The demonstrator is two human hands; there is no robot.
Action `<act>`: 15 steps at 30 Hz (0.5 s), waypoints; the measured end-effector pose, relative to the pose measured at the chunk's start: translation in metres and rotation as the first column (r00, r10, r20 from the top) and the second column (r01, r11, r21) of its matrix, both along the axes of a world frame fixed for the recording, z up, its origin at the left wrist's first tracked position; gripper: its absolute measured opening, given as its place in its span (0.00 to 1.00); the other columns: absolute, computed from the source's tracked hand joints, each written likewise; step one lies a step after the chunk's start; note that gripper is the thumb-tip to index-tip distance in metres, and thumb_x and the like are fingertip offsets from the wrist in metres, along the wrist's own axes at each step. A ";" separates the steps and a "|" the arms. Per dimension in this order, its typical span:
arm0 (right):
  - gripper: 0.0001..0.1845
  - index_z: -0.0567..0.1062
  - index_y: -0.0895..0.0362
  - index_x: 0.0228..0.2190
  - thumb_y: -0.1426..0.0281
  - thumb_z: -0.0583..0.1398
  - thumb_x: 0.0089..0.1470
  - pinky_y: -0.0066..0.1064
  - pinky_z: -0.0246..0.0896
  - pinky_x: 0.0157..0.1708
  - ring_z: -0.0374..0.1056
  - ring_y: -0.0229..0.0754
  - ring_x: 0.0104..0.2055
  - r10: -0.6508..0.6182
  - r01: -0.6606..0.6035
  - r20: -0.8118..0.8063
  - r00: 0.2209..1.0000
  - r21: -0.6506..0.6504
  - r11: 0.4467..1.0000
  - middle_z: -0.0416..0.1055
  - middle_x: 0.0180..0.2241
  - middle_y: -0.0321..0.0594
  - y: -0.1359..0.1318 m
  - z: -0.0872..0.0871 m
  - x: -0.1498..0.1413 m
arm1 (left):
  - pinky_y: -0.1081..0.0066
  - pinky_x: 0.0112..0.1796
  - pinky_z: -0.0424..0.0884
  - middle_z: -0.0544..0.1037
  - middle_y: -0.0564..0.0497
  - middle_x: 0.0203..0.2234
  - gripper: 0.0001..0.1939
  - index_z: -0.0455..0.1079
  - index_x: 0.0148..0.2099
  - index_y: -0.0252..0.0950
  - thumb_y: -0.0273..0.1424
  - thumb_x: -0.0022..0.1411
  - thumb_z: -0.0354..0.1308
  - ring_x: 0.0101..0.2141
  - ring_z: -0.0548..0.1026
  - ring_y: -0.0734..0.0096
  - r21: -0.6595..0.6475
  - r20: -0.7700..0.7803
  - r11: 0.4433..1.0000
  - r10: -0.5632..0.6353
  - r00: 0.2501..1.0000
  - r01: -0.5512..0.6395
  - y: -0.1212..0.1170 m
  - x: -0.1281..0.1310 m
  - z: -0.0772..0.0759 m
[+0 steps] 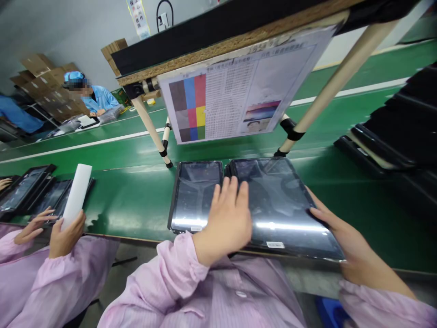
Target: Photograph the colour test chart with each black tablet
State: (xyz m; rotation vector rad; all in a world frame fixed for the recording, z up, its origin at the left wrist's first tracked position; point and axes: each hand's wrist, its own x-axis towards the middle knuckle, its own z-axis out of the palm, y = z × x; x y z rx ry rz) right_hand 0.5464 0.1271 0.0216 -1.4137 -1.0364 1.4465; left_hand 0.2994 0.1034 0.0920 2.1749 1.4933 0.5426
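Note:
Two dark tablets lie side by side on the green belt [136, 205] in front of me. My left hand [227, 218] rests flat, fingers stretched out, over the left edge of the larger right tablet [283, 205], next to the smaller left tablet [196, 193]. My right hand [337, 237] grips the right tablet's right edge, thumb on the screen and fingers under the rim. A white label [275, 244] sits near that tablet's front edge.
A sheet with colour squares [239, 91] hangs from a shelf on slanted poles [152, 127] above the belt. To my left a co-worker's hands [64, 237] hold a white strip [77, 193] by more tablets [23, 189]. Black trays [392, 136] are stacked right. Another person sits far left by boxes.

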 end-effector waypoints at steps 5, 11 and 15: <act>0.35 0.64 0.38 0.64 0.56 0.61 0.56 0.33 0.67 0.55 0.65 0.49 0.61 -0.080 0.084 -0.106 0.991 0.039 0.996 0.64 0.63 0.34 0.012 -0.001 -0.004 | 0.31 0.64 0.39 0.50 0.32 0.71 0.33 0.60 0.69 0.31 0.32 0.63 0.56 0.69 0.40 0.26 0.012 -0.317 0.998 0.061 0.947 -0.060 0.037 -0.027 -0.007; 0.38 0.62 0.39 0.65 0.55 0.63 0.55 0.37 0.58 0.63 0.58 0.52 0.66 -0.010 0.010 0.002 1.000 0.046 0.999 0.56 0.66 0.34 0.026 -0.020 0.009 | 0.23 0.59 0.42 0.50 0.27 0.70 0.33 0.61 0.68 0.32 0.32 0.62 0.57 0.67 0.44 0.17 0.066 -0.363 0.987 0.161 0.918 -0.147 0.035 -0.023 -0.013; 0.38 0.61 0.38 0.66 0.54 0.62 0.56 0.36 0.54 0.64 0.57 0.49 0.67 -0.006 0.005 0.022 1.000 0.058 0.998 0.56 0.67 0.31 0.021 -0.023 0.012 | 0.25 0.59 0.46 0.51 0.31 0.70 0.34 0.58 0.70 0.38 0.35 0.64 0.56 0.67 0.47 0.20 0.089 -0.422 0.977 0.211 0.882 -0.191 0.029 -0.021 -0.011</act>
